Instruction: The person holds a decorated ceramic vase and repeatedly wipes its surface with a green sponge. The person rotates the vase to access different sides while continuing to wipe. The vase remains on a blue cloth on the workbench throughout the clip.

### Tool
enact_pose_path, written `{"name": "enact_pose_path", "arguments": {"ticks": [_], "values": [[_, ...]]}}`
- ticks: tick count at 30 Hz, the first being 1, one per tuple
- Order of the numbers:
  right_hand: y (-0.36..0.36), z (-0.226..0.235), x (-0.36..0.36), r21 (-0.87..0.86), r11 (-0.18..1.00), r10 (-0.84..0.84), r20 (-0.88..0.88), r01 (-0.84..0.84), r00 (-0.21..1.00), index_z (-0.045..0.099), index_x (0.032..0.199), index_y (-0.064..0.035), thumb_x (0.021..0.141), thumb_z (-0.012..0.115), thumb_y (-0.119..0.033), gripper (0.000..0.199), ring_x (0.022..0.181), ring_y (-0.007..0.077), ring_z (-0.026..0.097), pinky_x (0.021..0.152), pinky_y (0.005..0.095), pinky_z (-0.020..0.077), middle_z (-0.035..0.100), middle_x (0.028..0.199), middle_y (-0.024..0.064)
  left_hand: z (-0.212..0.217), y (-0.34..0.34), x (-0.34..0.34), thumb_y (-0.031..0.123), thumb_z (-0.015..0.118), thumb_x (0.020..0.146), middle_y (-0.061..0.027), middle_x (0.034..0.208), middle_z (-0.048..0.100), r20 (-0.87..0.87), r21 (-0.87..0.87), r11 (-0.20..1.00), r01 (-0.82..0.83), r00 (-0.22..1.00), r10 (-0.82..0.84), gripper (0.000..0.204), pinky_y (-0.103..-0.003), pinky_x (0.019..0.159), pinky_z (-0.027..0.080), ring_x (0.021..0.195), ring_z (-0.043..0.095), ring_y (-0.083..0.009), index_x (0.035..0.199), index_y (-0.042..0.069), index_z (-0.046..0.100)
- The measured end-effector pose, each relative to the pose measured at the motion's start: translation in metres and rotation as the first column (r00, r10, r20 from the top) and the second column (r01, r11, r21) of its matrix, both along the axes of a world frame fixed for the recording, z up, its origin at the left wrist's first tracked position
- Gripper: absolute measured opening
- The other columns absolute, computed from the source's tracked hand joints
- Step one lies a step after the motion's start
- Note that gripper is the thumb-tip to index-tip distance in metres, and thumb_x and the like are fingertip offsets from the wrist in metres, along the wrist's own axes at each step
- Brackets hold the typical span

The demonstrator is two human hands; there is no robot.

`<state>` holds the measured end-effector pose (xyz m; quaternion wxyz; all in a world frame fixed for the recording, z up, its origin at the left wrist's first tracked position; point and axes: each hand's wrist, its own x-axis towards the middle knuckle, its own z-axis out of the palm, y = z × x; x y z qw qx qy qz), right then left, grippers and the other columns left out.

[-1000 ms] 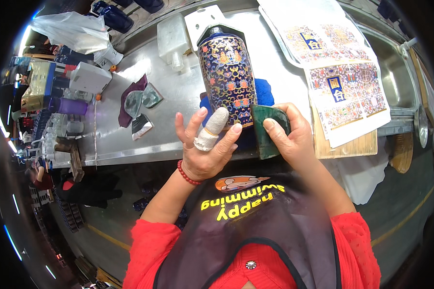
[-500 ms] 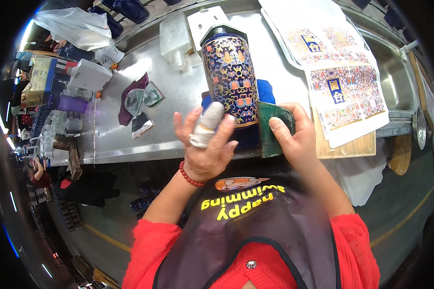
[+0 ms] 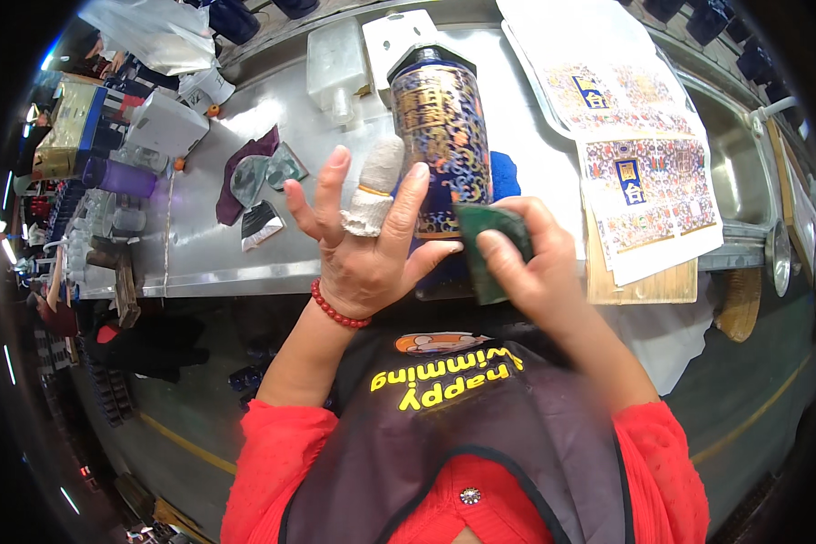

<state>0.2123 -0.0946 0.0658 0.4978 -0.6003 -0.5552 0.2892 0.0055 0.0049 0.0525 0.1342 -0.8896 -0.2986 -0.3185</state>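
A dark blue bottle [image 3: 444,127], covered in gold and coloured patterns, lies with its neck pointing away from me. Its neck end sits at a dark-edged rest, and blue cloth [image 3: 506,175] shows beside it. My left hand [image 3: 363,245] is at the bottle's left side with fingers spread, holding nothing; one finger wears a grey-white cover tied with a yellow band. Whether its fingertips touch the bottle is hard to tell. My right hand [image 3: 539,258] pinches a flat green scraper [image 3: 490,245], its edge against the near right end of the bottle.
Printed pattern sheets [image 3: 648,181] lie on a wooden board [image 3: 644,283] at the right, near a metal sink [image 3: 730,163]. Left on the metal table are cloth and green scraps [image 3: 254,177]. A clear bottle [image 3: 335,68] lies at the back; a purple container [image 3: 118,177] is farther left.
The bottle has turned, so a gold-patterned side faces up. My left hand has spread its fingers and shifted left. My right hand has brought the scraper leftward, over the bottle's near end.
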Motion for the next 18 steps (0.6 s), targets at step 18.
{"name": "enact_pose_path", "arguments": {"ticks": [18], "values": [[-0.003, -0.001, 0.008, 0.305, 0.901, 0.079, 0.583, -0.307, 0.809, 0.068, 0.114, -0.0105, 0.066, 0.080, -0.002, 0.050, 0.079, 0.0283, 0.055, 0.079, 0.0446, 0.0409, 0.060, 0.092, 0.0074, -0.006, 0.009, 0.010, 0.063, 0.076, 0.076, -0.0148, 0.141, 0.057, 0.056, -0.124, 0.992, 0.014, 0.998, -0.007, 0.091, -0.062, 0.120, -0.004, 0.147, 0.026, -0.0403, 0.147, 0.011, 0.054]]}}
